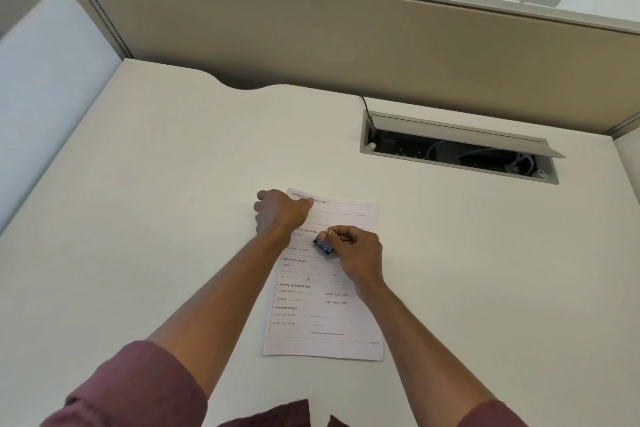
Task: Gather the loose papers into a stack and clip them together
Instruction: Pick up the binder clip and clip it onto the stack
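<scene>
A stack of printed papers (325, 315) lies flat on the white desk (173, 184) in front of me, edges roughly squared. My left hand (281, 211) rests on the stack's top left corner, fingers curled over the paper's edge, gripping it. My right hand (356, 255) hovers above the upper middle of the stack and pinches a black binder clip (323, 246) by its wire handles. The clip's jaw points toward the left hand. I cannot tell whether the jaw is spread.
An open cable tray (457, 149) with wires is sunk into the desk at the back right. A beige partition wall (346, 35) stands behind the desk, and a white side panel (45, 80) runs along the left.
</scene>
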Motion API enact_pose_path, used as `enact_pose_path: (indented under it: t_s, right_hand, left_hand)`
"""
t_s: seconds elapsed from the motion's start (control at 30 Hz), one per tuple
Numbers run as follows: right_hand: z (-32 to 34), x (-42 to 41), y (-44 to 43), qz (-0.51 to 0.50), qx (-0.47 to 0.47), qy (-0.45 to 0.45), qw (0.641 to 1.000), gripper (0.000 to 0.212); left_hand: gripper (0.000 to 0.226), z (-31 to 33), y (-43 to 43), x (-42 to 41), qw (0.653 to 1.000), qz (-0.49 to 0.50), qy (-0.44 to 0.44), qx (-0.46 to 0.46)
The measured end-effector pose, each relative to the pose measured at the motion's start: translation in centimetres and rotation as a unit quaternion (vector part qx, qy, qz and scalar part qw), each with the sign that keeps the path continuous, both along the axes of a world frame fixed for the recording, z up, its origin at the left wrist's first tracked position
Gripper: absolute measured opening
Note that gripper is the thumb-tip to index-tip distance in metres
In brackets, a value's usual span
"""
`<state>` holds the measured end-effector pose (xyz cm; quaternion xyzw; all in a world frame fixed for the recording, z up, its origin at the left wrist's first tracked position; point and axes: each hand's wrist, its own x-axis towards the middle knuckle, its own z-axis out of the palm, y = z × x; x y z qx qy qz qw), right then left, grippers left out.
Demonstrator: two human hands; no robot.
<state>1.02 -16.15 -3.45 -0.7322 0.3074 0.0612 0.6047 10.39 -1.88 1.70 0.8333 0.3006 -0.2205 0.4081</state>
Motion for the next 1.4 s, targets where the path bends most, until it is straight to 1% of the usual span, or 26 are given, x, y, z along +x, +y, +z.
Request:
enact_pose_path:
  t_s: [0.1, 0.17, 0.27, 0.33, 0.47, 0.5, 0.53, 0.6, 0.63, 0.7, 0.97, 1.07, 1.17, 1.27, 1.4]
  right_hand:
    - [0.1, 0.0, 0.0, 0.001, -0.002, 0.004, 1.000, 0.022]
    - [0.1, 0.1, 0.0, 0.001, 0.000, 0.008, 1.000, 0.023]
    - [0.3, 0.1, -0.1, 0.002, 0.003, 0.012, 1.000, 0.025]
    - [0.3, 0.1, -0.1, 0.002, 0.007, 0.014, 1.000, 0.026]
    - [0.3, 0.2, -0.1, -0.001, 0.015, 0.018, 1.000, 0.028]
    - [0.3, 0.1, -0.2, -0.001, 0.016, 0.019, 1.000, 0.028]
    - [0.3, 0.2, -0.2, -0.001, 0.018, 0.020, 1.000, 0.028]
    - [0.4, 0.2, -0.2, -0.002, 0.022, 0.020, 1.000, 0.028]
    - [0.3, 0.2, -0.2, -0.002, 0.025, 0.019, 0.999, 0.028]
    - [0.4, 0.2, -0.2, -0.005, 0.031, 0.019, 0.999, 0.028]
    - [0.5, 0.2, -0.5, 0.006, 0.034, 0.033, 0.999, 0.029]
    - [0.7, 0.5, -1.0, 0.020, 0.049, 0.039, 0.998, 0.027]
    - [1.1, 0.6, -1.6, 0.031, 0.068, 0.034, 0.997, 0.021]
    - [1.8, 1.0, -2.2, 0.064, 0.082, 0.031, 0.994, 0.021]
    - [3.4, 3.7, -2.9, 0.134, 0.051, 0.014, 0.990, 0.023]
  left_hand:
    - [0.054, -0.2, 0.0, 0.2, 0.999, -0.030, 0.007, 0.011]
    - [0.052, -0.2, 0.1, 0.3, 0.999, -0.019, 0.023, -0.019]
    - [0.056, -0.4, 0.5, 0.7, 0.995, 0.018, 0.048, -0.080]
    - [0.056, -0.6, 0.9, 0.9, 0.994, 0.031, 0.051, -0.093]
    - [0.036, -1.3, 2.1, 0.9, 1.000, 0.017, 0.014, -0.020]
    - [0.030, -1.5, 2.4, 0.8, 1.000, 0.019, 0.001, -0.021]
    - [0.029, -1.8, 2.8, 0.8, 0.999, 0.022, -0.011, -0.035]
    - [0.040, -2.3, 3.6, 0.6, 0.997, 0.023, -0.023, -0.074]
    - [0.037, -2.6, 4.0, 0.4, 0.996, 0.020, -0.027, -0.087]
    - [0.023, -2.9, 4.7, 0.3, 0.994, 0.016, -0.039, -0.101]
    - [0.018, -4.4, 6.5, 0.0, 0.985, -0.004, -0.047, -0.167]
    - [0.016, -4.6, 6.3, -0.2, 0.985, -0.003, -0.061, -0.163]
    - [0.015, -4.7, 6.0, -0.6, 0.987, -0.006, -0.076, -0.139]
    - [0.016, -4.8, 6.1, -0.7, 0.988, -0.009, -0.086, -0.131]
    - [0.015, -5.1, 6.3, -0.8, 0.987, -0.005, -0.095, -0.130]
